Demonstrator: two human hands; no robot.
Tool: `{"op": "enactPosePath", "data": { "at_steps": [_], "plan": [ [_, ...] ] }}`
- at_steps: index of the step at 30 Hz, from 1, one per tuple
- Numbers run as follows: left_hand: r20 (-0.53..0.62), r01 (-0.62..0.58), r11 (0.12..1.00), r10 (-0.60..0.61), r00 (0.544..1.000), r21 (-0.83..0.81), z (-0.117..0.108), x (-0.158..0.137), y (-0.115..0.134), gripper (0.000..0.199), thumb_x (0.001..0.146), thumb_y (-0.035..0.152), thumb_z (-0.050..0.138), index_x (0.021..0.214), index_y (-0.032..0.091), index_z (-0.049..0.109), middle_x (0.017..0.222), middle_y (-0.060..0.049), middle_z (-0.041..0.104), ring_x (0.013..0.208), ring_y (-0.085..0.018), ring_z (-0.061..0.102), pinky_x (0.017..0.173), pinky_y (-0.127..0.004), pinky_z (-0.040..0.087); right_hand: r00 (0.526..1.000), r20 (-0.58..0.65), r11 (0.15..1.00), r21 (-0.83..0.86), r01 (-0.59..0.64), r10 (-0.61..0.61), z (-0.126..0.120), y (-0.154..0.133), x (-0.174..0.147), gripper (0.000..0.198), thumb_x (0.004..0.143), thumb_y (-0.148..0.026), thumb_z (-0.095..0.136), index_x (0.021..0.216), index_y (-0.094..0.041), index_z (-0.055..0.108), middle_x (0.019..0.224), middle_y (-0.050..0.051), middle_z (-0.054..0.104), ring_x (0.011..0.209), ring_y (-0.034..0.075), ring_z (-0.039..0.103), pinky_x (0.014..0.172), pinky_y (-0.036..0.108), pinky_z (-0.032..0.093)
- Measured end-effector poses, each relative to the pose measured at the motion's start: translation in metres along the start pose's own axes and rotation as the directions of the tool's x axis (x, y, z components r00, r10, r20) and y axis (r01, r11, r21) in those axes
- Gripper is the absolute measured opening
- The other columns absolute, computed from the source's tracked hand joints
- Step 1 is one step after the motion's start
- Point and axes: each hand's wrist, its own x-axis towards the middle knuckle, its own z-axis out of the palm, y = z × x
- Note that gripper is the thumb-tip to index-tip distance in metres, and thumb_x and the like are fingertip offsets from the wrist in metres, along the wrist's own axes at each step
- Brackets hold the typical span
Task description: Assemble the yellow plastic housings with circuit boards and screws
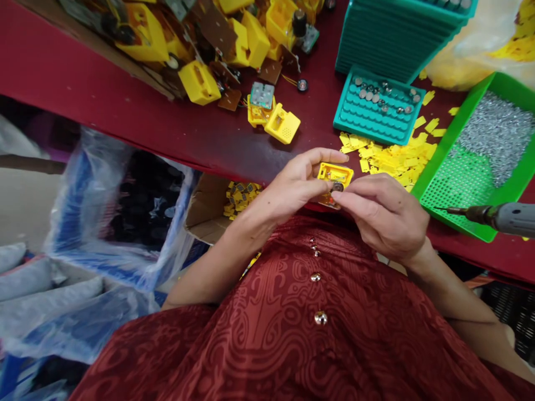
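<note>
My left hand [288, 181] holds a small open yellow plastic case [336, 171] in front of my body, its fingers along the far edge and the thumb near the middle. A small round dark part [337, 186], like a little speaker, sits at the case's near side. My right hand [387, 214] is closed in a pinch against that part; the fingertips partly hide it. Beyond the hands on the table lies another opened yellow case [283, 123] joined to a half with a grey-green block [262, 95]. A wired round speaker [302, 85] rests behind it.
Yellow flat pieces [390, 161] lie scattered beside a teal tray [343, 120] of silvery discs. A teal tray stack [380, 42] stands behind. At right, a green basket [468, 228] holds screws, with a screwdriver [497, 217] over it. Yellow cases [199, 82] pile up at upper left.
</note>
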Motion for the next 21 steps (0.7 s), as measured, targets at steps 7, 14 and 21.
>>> {"op": "enactPosePath", "data": {
  "at_steps": [7, 14, 21],
  "plan": [
    [0.069, 0.162, 0.963, -0.151, 0.986, -0.213, 0.000, -0.003, 0.003, 0.043, 0.076, 0.020, 0.077, 0.119, 0.019, 0.071, 0.109, -0.005, 0.081, 0.100, -0.021, 0.079, 0.085, -0.033, 0.066, 0.972, -0.115, 0.979, 0.036, -0.200, 0.203, -0.006, 0.000, 0.008, 0.013, 0.098, -0.012, 0.068, 0.102, -0.021, 0.077, 0.096, 0.004, 0.079, 0.088, 0.016, 0.076, 0.080, 0.032, 0.063],
    [0.075, 0.147, 0.969, -0.135, 0.988, -0.197, 0.002, -0.003, 0.000, 0.049, 0.069, 0.014, 0.076, 0.117, 0.019, 0.069, 0.106, -0.002, 0.078, 0.095, -0.017, 0.076, 0.085, -0.030, 0.064, 0.965, -0.038, 0.965, 0.062, -0.256, 0.258, -0.006, 0.002, 0.011, 0.013, 0.099, -0.016, 0.066, 0.101, -0.022, 0.078, 0.095, 0.004, 0.078, 0.086, 0.017, 0.074, 0.078, 0.033, 0.062],
    [0.065, 0.053, 0.988, -0.043, 0.997, -0.147, 0.003, -0.002, -0.005, 0.054, 0.068, 0.016, 0.087, 0.119, 0.020, 0.069, 0.117, -0.005, 0.079, 0.108, -0.019, 0.076, 0.093, -0.028, 0.062, 0.960, 0.033, 0.960, -0.049, -0.275, 0.277, -0.008, 0.005, 0.012, 0.012, 0.096, -0.017, 0.067, 0.101, -0.022, 0.076, 0.094, 0.004, 0.079, 0.085, 0.019, 0.075, 0.077, 0.033, 0.062]
  ]
}}
